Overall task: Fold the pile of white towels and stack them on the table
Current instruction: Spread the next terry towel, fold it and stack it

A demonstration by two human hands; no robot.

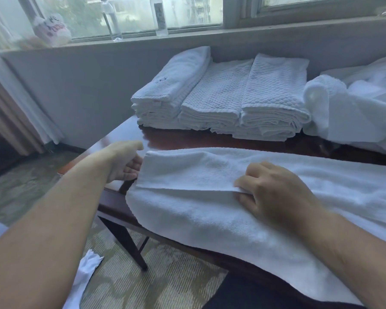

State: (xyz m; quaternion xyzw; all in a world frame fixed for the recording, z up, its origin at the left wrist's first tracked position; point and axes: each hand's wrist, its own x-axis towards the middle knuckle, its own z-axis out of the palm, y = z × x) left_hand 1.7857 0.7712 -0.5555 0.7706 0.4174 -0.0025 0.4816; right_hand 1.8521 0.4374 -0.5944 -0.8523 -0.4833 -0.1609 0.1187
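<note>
Right up close, I've got a white towel [210, 208] spread across the dark wooden table [165, 139], its near edge hanging over the table's front. The right hand [274, 192] sits on its middle, fingers curled and pinching the edge of the folded-over upper layer. The left hand [125, 161] is at the towel's left end, fingers tucked under that folded layer, thumb on top; I can't see the fingertips, the cloth hides them. Down on the patterned carpet at lower left lies a scrap of white cloth [85, 277], cut off by my arm. Further back on the table, three stacks of folded towels [221, 97] stand side by side, touching. To their right is a loose pile of unfolded towels [348, 108], running out of frame. Beyond, on the windowsill, two clear bottles [159, 16] and a white plastic bag [51, 30], blurry.
</note>
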